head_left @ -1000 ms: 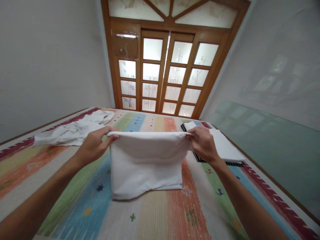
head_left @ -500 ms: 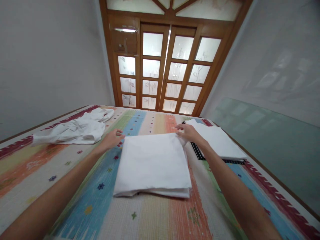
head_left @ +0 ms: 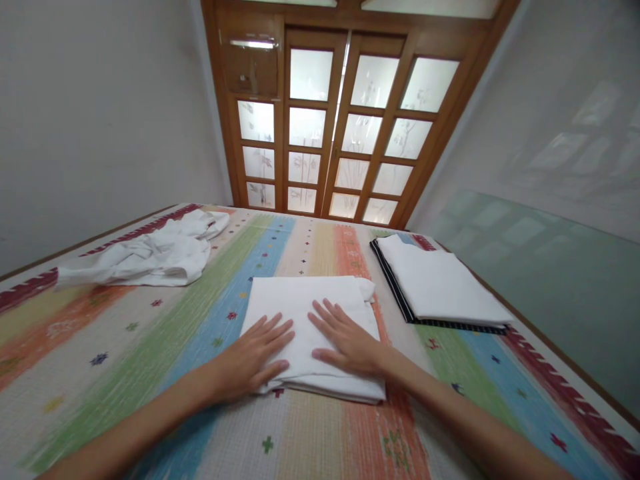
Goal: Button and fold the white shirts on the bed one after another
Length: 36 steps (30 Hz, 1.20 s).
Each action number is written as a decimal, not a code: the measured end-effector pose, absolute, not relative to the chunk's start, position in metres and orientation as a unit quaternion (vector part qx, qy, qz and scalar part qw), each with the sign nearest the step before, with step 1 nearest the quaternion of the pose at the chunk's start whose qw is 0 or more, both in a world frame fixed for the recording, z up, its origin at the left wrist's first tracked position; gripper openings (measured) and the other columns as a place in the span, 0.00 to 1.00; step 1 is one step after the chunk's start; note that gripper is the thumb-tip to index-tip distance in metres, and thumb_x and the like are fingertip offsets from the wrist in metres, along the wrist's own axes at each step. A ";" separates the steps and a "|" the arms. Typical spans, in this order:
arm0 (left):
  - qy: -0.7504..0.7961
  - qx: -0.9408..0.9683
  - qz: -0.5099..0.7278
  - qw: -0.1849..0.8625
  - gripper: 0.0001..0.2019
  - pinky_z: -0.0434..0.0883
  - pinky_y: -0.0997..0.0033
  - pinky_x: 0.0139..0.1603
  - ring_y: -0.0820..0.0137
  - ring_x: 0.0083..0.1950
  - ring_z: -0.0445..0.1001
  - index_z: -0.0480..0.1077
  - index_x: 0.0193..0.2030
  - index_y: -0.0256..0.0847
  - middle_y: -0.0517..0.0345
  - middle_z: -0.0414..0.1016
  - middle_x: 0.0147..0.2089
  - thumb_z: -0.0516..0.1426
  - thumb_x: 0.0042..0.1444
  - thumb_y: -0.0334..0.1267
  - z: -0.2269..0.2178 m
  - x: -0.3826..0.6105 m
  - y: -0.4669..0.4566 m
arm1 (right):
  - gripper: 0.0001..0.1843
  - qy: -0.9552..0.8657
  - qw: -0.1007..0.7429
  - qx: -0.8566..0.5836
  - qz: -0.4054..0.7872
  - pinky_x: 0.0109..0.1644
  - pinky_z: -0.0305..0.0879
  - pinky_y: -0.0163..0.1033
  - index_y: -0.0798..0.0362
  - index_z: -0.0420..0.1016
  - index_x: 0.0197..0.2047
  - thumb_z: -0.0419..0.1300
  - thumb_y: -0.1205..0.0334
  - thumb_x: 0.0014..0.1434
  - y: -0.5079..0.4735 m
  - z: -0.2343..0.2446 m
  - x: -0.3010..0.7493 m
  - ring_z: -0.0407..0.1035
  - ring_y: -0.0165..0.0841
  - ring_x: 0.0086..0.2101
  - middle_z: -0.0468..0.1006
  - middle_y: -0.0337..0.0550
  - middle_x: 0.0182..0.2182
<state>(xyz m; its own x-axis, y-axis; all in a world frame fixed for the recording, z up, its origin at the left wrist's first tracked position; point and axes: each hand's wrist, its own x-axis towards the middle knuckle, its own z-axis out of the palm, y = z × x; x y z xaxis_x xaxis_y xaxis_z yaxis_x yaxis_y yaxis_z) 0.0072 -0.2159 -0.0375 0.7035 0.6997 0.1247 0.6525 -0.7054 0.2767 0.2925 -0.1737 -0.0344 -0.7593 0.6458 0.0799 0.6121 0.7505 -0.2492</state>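
Note:
A white folded cloth [head_left: 305, 300], perhaps a garment, lies as a flat rectangle in front of me, with a small bunched bit at its far right corner. My left hand [head_left: 255, 353] rests flat on its left side, fingers spread. On the right part of the cloth lies my right hand [head_left: 345, 340], palm down and fingers apart. Neither hand grips anything. The near edge of the cloth shows several layers.
Another folded white cloth [head_left: 445, 280] sits on a black striped one [head_left: 395, 287] at the right. A crumpled white cloth [head_left: 150, 257] lies at the left. Beneath everything spreads a striped, colourful cover [head_left: 200, 333]. Wooden doors [head_left: 320, 120] stand beyond, with walls on both sides.
Both hands have come from the far corners of the folded cloth toward me and inward, and now lie flat on top of it. My right hand has let go of the far right corner.

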 end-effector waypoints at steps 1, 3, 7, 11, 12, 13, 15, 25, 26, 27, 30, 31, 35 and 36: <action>0.360 0.921 0.099 0.108 0.28 0.46 0.52 0.73 0.63 0.74 0.45 0.44 0.73 0.51 0.58 0.47 0.74 0.43 0.68 0.50 -0.040 0.007 -0.220 | 0.42 -0.935 0.068 -0.328 0.116 0.70 0.38 0.59 0.54 0.44 0.73 0.49 0.38 0.65 -0.183 -0.035 0.292 0.28 0.45 0.69 0.39 0.54 0.71; 0.366 0.919 0.091 0.114 0.29 0.46 0.52 0.73 0.63 0.74 0.44 0.40 0.73 0.51 0.58 0.44 0.75 0.42 0.68 0.50 -0.043 0.003 -0.224 | 0.47 -0.939 0.059 -0.314 0.130 0.70 0.36 0.58 0.55 0.41 0.73 0.51 0.36 0.63 -0.200 -0.035 0.293 0.27 0.46 0.69 0.38 0.55 0.71; 0.415 0.897 0.099 0.120 0.30 0.51 0.54 0.72 0.62 0.74 0.45 0.48 0.72 0.48 0.57 0.46 0.74 0.44 0.67 0.53 -0.042 -0.007 -0.209 | 0.49 -0.949 0.076 -0.267 0.150 0.71 0.35 0.58 0.55 0.42 0.73 0.54 0.36 0.61 -0.226 -0.024 0.293 0.31 0.49 0.68 0.41 0.52 0.70; 0.465 0.870 0.116 0.115 0.30 0.50 0.56 0.72 0.62 0.74 0.45 0.57 0.69 0.41 0.53 0.50 0.73 0.39 0.67 0.54 -0.040 0.000 -0.176 | 0.28 -0.961 0.104 -0.202 0.155 0.72 0.38 0.48 0.49 0.59 0.68 0.49 0.49 0.69 -0.230 -0.003 0.280 0.51 0.40 0.66 0.64 0.42 0.64; 0.475 0.865 0.117 0.113 0.30 0.49 0.55 0.72 0.61 0.74 0.45 0.58 0.68 0.39 0.51 0.51 0.73 0.39 0.67 0.54 -0.039 0.005 -0.170 | 0.24 -0.961 0.129 -0.204 0.138 0.72 0.40 0.46 0.49 0.64 0.65 0.46 0.53 0.70 -0.224 0.001 0.276 0.56 0.37 0.64 0.68 0.40 0.61; 0.481 0.862 0.118 0.110 0.31 0.49 0.54 0.72 0.61 0.74 0.45 0.58 0.68 0.39 0.50 0.51 0.73 0.38 0.67 0.55 -0.038 0.011 -0.166 | 0.22 -0.955 0.163 -0.220 0.112 0.71 0.43 0.47 0.50 0.68 0.62 0.45 0.56 0.71 -0.215 0.003 0.272 0.58 0.37 0.63 0.70 0.41 0.60; 0.474 0.867 0.111 0.108 0.32 0.47 0.52 0.72 0.59 0.74 0.44 0.57 0.69 0.39 0.49 0.49 0.73 0.39 0.67 0.56 -0.036 0.023 -0.166 | 0.23 -0.933 0.217 -0.283 0.050 0.70 0.47 0.51 0.55 0.69 0.61 0.43 0.57 0.71 -0.188 0.002 0.271 0.56 0.39 0.64 0.66 0.47 0.62; 0.429 0.893 0.076 0.114 0.34 0.40 0.45 0.72 0.56 0.75 0.35 0.39 0.74 0.46 0.53 0.40 0.75 0.39 0.66 0.57 -0.048 0.043 -0.201 | 0.44 -0.796 0.132 -0.590 0.002 0.70 0.42 0.57 0.78 0.52 0.67 0.40 0.42 0.68 -0.118 -0.076 0.336 0.37 0.51 0.68 0.48 0.73 0.67; 0.431 0.892 0.076 0.115 0.34 0.40 0.45 0.72 0.56 0.75 0.35 0.39 0.74 0.46 0.53 0.40 0.75 0.39 0.66 0.57 -0.049 0.043 -0.200 | 0.45 -0.789 0.138 -0.598 0.001 0.70 0.42 0.57 0.78 0.51 0.67 0.40 0.41 0.67 -0.123 -0.082 0.343 0.37 0.51 0.68 0.48 0.72 0.67; 0.431 0.892 0.078 0.114 0.34 0.40 0.45 0.72 0.56 0.75 0.35 0.39 0.74 0.46 0.54 0.40 0.75 0.39 0.66 0.57 -0.049 0.042 -0.200 | 0.45 -0.781 0.145 -0.607 0.005 0.70 0.43 0.56 0.77 0.51 0.67 0.40 0.40 0.67 -0.127 -0.086 0.349 0.38 0.51 0.68 0.48 0.71 0.67; 0.425 0.895 0.085 0.108 0.33 0.39 0.47 0.72 0.57 0.75 0.35 0.39 0.74 0.47 0.54 0.40 0.75 0.39 0.66 0.57 -0.051 0.042 -0.198 | 0.41 -0.767 0.149 -0.622 0.042 0.69 0.48 0.54 0.73 0.54 0.66 0.40 0.43 0.68 -0.137 -0.086 0.367 0.48 0.49 0.66 0.55 0.70 0.65; 0.424 0.895 0.087 0.107 0.33 0.39 0.47 0.72 0.57 0.75 0.35 0.39 0.74 0.47 0.54 0.40 0.75 0.39 0.66 0.57 -0.052 0.041 -0.198 | 0.39 -0.769 0.148 -0.619 0.052 0.68 0.49 0.54 0.72 0.56 0.66 0.40 0.44 0.68 -0.139 -0.083 0.372 0.51 0.48 0.65 0.59 0.69 0.64; 0.418 0.897 0.096 0.105 0.33 0.40 0.46 0.72 0.56 0.75 0.36 0.38 0.74 0.47 0.53 0.41 0.75 0.40 0.66 0.56 -0.054 0.040 -0.198 | 0.32 -0.785 0.165 -0.596 0.027 0.68 0.48 0.55 0.65 0.64 0.62 0.42 0.47 0.68 -0.138 -0.061 0.383 0.51 0.47 0.66 0.63 0.63 0.62; 0.416 0.898 0.098 0.105 0.33 0.40 0.46 0.72 0.56 0.75 0.36 0.38 0.74 0.47 0.52 0.41 0.75 0.40 0.66 0.56 -0.054 0.040 -0.198 | 0.33 -0.783 0.173 -0.597 0.011 0.69 0.47 0.56 0.66 0.63 0.63 0.42 0.47 0.68 -0.137 -0.055 0.382 0.48 0.48 0.66 0.61 0.63 0.64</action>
<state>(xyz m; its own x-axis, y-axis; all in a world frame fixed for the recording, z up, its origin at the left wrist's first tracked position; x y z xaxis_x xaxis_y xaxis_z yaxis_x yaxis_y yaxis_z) 0.0403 -0.1978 -0.0541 0.6348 0.7676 0.0878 0.7267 -0.6318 0.2698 0.3822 -0.1366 -0.0553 -0.2277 0.9389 0.2581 0.9312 0.2875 -0.2241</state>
